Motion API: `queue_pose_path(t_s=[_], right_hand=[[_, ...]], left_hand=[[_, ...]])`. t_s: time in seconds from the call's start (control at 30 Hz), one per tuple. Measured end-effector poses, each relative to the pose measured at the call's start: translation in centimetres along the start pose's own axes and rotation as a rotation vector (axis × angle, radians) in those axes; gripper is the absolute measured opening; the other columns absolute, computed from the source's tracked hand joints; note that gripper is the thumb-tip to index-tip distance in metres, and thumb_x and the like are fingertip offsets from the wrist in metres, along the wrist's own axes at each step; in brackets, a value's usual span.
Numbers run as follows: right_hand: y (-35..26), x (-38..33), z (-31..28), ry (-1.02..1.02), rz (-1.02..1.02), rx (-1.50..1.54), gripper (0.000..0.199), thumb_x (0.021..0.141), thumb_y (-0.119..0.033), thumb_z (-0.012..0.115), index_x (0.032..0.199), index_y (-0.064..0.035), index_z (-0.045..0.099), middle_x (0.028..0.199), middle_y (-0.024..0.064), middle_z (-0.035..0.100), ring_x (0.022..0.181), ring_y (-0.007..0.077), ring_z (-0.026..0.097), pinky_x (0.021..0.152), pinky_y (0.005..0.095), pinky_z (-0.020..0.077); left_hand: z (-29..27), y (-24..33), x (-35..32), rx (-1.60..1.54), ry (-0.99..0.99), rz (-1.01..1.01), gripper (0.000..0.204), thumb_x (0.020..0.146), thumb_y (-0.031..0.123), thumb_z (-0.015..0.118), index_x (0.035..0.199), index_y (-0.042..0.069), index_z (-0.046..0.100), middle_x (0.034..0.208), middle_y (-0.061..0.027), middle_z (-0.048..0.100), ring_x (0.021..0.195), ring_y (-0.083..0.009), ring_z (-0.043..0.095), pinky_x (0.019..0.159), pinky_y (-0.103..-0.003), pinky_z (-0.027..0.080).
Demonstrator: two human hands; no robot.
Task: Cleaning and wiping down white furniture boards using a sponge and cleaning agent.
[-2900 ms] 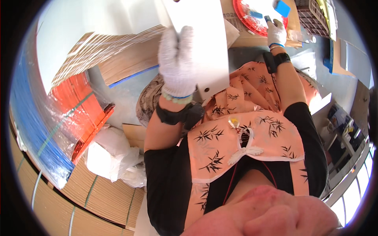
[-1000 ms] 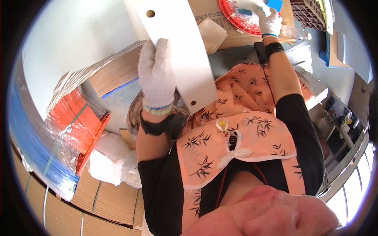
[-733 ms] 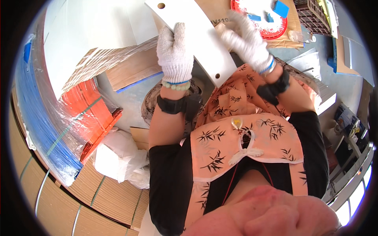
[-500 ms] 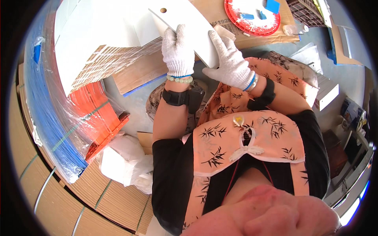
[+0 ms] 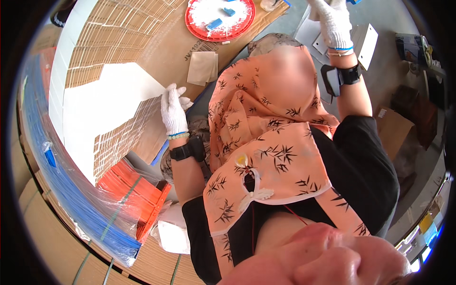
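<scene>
Resting left hand (image 5: 174,111), loosely spread and empty, beside stacked boards (image 5: 121,88); poising right hand (image 5: 335,23) by white panels (image 5: 366,48), grasp unclear; likely handling panels, needing steady fingers next.

Bright light, washed-out whites, edges bowed, corners black

Left hand (image 5: 174,110) beside stacked white panels (image 5: 111,95), right hand (image 5: 335,26) with grip unclear.

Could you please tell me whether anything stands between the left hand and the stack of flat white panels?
Nothing visible does: the white-knit-gloved left hand is close beside the stack of flat white panels.
</scene>
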State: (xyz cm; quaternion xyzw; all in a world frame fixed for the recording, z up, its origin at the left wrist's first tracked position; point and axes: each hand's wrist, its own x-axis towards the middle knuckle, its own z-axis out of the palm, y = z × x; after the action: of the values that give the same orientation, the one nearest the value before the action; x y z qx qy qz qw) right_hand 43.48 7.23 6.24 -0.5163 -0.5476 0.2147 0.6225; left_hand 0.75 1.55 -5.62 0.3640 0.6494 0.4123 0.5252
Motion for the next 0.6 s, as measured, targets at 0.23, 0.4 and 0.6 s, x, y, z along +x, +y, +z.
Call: queue_pose_path(t_s=[0.23,0.4,0.6], right_hand=[[19.2,-7.8,-10.3,0.216,0.770,-0.708,0.087,0.071,-0.051,0.079,0.134,0.0039,0.055,0.118,0.0286,0.069,0.109,0.0365,0.069,0.095,0.0384,0.0521],[26.2,-11.1,-13.1,0.272,1.079,-0.917,0.092,0.067,-0.050,0.078,0.139,0.0018,0.054,0.128,0.0302,0.065,0.120,0.0403,0.064,0.104,0.0419,0.0489],[30.5,-9.1,-16.7,0.233,1.132,-1.164,0.089,0.069,-0.051,0.078,0.139,-0.0008,0.055,0.134,0.0251,0.064,0.126,0.0408,0.060,0.108,0.0442,0.0473]], left_hand=[[1.1,-3.5,-2.5,-0.014,0.007,-0.366,0.046,0.103,0.040,0.058,0.132,0.004,0.059,0.110,-0.0125,0.071,0.076,-0.0139,0.064,0.066,-0.028,0.054],[1.6,-5.4,-4.8,0.137,-0.026,-0.560,0.049,0.100,0.039,0.058,0.132,0.002,0.061,0.117,-0.0124,0.069,0.085,-0.0166,0.066,0.074,-0.030,0.054],[-0.1,-6.7,-5.5,0.748,-0.320,-0.244,0.048,0.100,0.036,0.054,0.132,0.002,0.064,0.135,-0.0155,0.064,0.123,-0.0280,0.060,0.103,-0.037,0.046]])
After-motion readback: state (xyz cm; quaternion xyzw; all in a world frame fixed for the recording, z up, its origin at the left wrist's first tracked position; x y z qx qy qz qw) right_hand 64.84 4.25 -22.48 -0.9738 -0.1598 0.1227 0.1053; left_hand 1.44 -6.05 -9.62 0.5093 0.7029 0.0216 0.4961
